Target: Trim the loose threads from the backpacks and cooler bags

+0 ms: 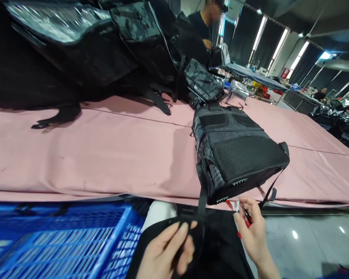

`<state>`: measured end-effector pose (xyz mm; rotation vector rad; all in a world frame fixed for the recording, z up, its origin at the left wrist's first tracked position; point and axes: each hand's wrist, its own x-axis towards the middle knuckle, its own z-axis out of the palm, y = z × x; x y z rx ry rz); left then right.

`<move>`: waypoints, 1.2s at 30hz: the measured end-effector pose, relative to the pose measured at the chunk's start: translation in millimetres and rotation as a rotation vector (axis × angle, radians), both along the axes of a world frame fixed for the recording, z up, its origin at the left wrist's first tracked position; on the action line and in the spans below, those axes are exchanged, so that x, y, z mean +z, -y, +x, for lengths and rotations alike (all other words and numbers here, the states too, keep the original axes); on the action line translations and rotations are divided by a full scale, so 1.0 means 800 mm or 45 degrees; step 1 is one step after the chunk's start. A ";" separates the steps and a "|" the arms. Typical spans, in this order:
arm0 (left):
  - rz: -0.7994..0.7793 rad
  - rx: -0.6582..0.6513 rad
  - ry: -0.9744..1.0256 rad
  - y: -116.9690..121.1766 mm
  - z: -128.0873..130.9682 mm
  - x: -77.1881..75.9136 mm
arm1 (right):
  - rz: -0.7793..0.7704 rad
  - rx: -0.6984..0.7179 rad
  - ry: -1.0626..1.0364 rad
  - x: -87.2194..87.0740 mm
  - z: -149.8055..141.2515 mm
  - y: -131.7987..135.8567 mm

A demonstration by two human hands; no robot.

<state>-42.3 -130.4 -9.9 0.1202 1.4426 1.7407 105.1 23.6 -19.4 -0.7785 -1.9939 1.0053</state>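
Note:
A black backpack (pixel 241 151) with mesh back panels lies on the pink-covered table (pixel 128 155), its near end at the table's front edge. From its near left corner a black strap (pixel 203 199) hangs down toward my lap. My left hand (pixel 171 248) is closed in a pinch on the dark strap, low in front of me; the fingers hide part of it. Just below the backpack's near end, my right hand (pixel 251 224) is closed round small thread snips (pixel 246 215) with dark blades and red parts. Another strap (pixel 270 192) dangles from the bag's right corner.
Several black bags (pixel 104 58), some with silvery lining, are heaped along the table's far left side. A blue plastic crate (pixel 75 240) stands at lower left. Behind the heap is another person (pixel 202 23). More worktables (pixel 256 77) stand at the back right.

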 end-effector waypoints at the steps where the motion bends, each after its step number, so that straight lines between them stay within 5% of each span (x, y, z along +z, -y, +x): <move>1: 0.009 -0.070 -0.020 -0.008 0.011 0.005 | -0.061 0.057 0.040 -0.001 0.004 0.012; 7: -0.033 -0.137 -0.097 -0.020 0.027 0.009 | -0.230 0.154 0.067 -0.002 0.013 0.038; 15: -0.145 -0.047 -0.310 -0.013 0.027 0.005 | 0.171 0.288 0.061 0.000 0.003 0.046; 22: -0.183 0.050 -0.518 -0.016 0.040 0.009 | 0.037 0.328 0.024 -0.002 -0.010 0.050; 28: -0.156 0.274 -0.742 -0.013 0.041 -0.010 | 0.056 0.336 0.021 0.002 -0.014 0.050; 36: -0.171 0.224 -0.824 -0.008 0.031 -0.020 | -0.046 0.264 -0.019 0.001 -0.011 0.051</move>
